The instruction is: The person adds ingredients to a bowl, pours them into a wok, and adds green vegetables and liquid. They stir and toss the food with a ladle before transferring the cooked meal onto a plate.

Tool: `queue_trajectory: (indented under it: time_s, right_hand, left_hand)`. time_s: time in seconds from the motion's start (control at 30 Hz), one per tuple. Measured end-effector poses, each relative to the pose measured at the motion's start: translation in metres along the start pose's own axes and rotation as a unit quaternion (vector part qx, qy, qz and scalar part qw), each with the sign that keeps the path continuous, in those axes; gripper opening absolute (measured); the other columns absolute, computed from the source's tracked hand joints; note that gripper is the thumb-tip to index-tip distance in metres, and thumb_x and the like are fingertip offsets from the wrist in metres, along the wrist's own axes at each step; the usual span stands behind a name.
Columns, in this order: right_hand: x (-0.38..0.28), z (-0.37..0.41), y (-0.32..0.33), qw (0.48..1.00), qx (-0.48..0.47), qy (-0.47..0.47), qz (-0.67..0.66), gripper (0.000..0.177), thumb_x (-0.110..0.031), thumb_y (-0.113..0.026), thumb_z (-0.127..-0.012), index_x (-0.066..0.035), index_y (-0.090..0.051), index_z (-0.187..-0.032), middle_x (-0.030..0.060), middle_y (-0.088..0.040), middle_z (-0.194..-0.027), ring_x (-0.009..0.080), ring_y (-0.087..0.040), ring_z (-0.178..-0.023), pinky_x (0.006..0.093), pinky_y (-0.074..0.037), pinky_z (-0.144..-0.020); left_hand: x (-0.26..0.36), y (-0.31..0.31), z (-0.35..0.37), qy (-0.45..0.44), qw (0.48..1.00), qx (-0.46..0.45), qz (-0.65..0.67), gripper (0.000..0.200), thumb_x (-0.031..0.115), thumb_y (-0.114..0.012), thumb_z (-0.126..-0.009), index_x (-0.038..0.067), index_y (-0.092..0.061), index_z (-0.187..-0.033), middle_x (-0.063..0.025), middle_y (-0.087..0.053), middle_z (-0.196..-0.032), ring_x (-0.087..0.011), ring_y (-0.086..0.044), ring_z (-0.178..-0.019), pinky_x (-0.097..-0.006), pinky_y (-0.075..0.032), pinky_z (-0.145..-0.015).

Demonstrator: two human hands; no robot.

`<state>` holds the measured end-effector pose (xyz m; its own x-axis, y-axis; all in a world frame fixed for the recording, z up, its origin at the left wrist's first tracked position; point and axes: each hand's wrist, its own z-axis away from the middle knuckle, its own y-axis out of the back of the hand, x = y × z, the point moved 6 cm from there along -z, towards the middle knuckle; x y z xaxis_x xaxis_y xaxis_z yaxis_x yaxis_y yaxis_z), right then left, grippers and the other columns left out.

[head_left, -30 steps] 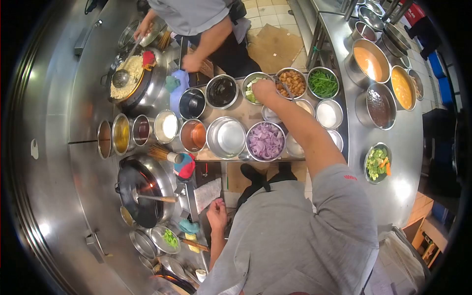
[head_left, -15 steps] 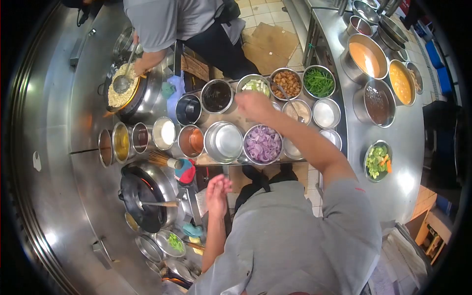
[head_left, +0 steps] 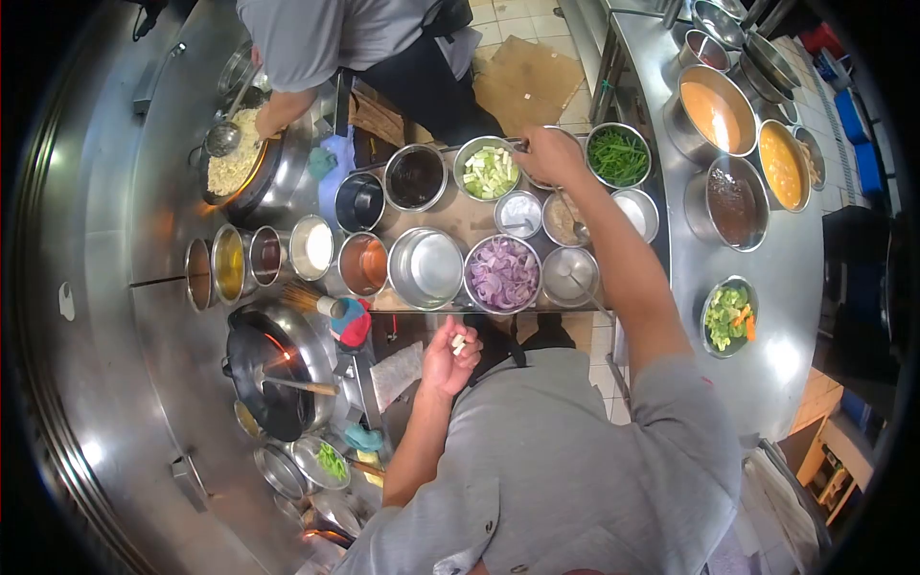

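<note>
My left hand is cupped palm up near my body, its curled fingers around a few small pale diced vegetable pieces. With my arm stretched forward, my right hand is over the far row of metal bowls, above the bowl of browned cubes, which it mostly covers. Its fingers are bent together, and whatever they grip is hidden. Beside it on the left is a bowl of pale green diced vegetable; on the right, a bowl of chopped green strips. Sliced purple onion fills a nearer bowl.
To the left, a black wok holds a wooden-handled ladle. A co-worker handles food in another wok at upper left. Sauce pots and a plate of broccoli and carrot stand on the right counter.
My right hand has moved right, from over the pale green dice to the browned cubes. My left hand has shifted slightly right and turned, showing pale pieces. The co-worker's ladle has lifted slightly.
</note>
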<state>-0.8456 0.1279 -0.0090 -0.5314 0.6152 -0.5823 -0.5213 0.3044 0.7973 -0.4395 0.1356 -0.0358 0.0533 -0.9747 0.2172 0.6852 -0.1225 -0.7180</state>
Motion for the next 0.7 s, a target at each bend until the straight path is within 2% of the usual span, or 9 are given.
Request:
queue_trajectory:
  time_s: [0.1, 0.13, 0.23, 0.4, 0.5, 0.7]
  right_hand:
    - [-0.002, -0.010, -0.014, 0.993, -0.084, 0.026, -0.074, 0.033, -0.030, -0.069, -0.088, -0.004, -0.075, -0.107, 0.0230, -0.073, -0.101, 0.0385, -0.071, -0.097, 0.0484, -0.055, -0.087]
    - [-0.002, -0.008, -0.004, 0.998, -0.031, 0.032, -0.047, 0.033, -0.031, -0.069, -0.087, 0.000, -0.076, -0.095, 0.0240, -0.073, -0.095, 0.0390, -0.071, -0.095, 0.0486, -0.054, -0.086]
    - [0.034, -0.001, 0.025, 0.995, 0.057, 0.025, -0.074, 0.034, -0.033, -0.070, -0.088, 0.000, -0.075, -0.094, 0.0231, -0.073, -0.093, 0.0389, -0.070, -0.093, 0.0473, -0.055, -0.083]
    - [0.061, 0.061, 0.073, 0.982, 0.138, -0.067, -0.112, 0.033, -0.033, -0.069, -0.091, -0.001, -0.074, -0.097, 0.0191, -0.071, -0.082, 0.0326, -0.070, -0.079, 0.0408, -0.054, -0.074]
    - [0.066, 0.085, 0.072, 0.972, 0.176, -0.062, -0.146, 0.028, -0.028, -0.067, -0.092, -0.001, -0.074, -0.097, 0.0160, -0.071, -0.078, 0.0280, -0.070, -0.073, 0.0380, -0.054, -0.072]
    - [0.114, 0.105, 0.028, 0.927, 0.209, -0.115, -0.290, 0.022, -0.019, -0.066, -0.095, -0.001, -0.074, -0.104, 0.0101, -0.072, -0.075, 0.0154, -0.069, -0.067, 0.0313, -0.054, -0.066]
  left_hand:
    - [-0.001, 0.009, 0.009, -0.019, 0.997, 0.059, -0.056, 0.034, 0.038, -0.054, -0.106, 0.010, -0.065, -0.091, -0.0069, -0.062, -0.084, -0.0115, -0.046, -0.060, -0.0233, -0.035, -0.050]
    - [0.001, 0.012, 0.013, -0.029, 0.995, 0.074, -0.062, 0.033, 0.038, -0.056, -0.105, 0.010, -0.065, -0.091, -0.0067, -0.061, -0.083, -0.0115, -0.046, -0.061, -0.0234, -0.035, -0.050]
    - [0.005, 0.022, 0.027, -0.055, 0.991, 0.103, -0.066, 0.031, 0.038, -0.058, -0.104, 0.010, -0.065, -0.091, -0.0062, -0.061, -0.083, -0.0115, -0.047, -0.061, -0.0236, -0.035, -0.050]
    - [0.007, 0.035, 0.035, -0.069, 0.988, 0.122, -0.063, 0.029, 0.037, -0.059, -0.103, 0.011, -0.064, -0.092, -0.0055, -0.061, -0.082, -0.0117, -0.048, -0.062, -0.0233, -0.035, -0.050]
    - [0.005, 0.033, 0.034, -0.063, 0.985, 0.136, -0.084, 0.028, 0.036, -0.060, -0.103, 0.011, -0.064, -0.092, -0.0055, -0.061, -0.083, -0.0121, -0.049, -0.062, -0.0235, -0.035, -0.051]
    - [0.001, 0.028, 0.021, -0.042, 0.979, 0.157, -0.123, 0.027, 0.035, -0.063, -0.101, 0.009, -0.063, -0.093, -0.0062, -0.063, -0.082, -0.0137, -0.054, -0.064, -0.0243, -0.038, -0.052]
